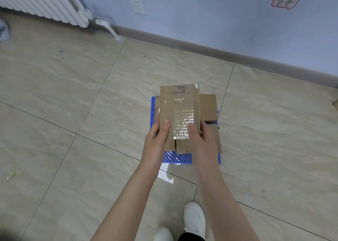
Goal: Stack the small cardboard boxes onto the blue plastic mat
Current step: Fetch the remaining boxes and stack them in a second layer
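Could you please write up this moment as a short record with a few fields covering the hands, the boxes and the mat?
setting: beige tiled floor beside a pale blue wall
held item: flat brown cardboard box with shiny clear tape
left hand: grips the box's left edge, thumb on top
right hand: grips the box's right edge, thumb on top
mat: blue slotted plastic mat on the floor under the boxes
already on mat: other brown cardboard boxes, partly hidden
task state: held box over the pile, not yet released

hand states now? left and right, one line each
Left hand: closed on the left edge of the taped cardboard box, thumb on top.
Right hand: closed on the same box's right edge, thumb on top.
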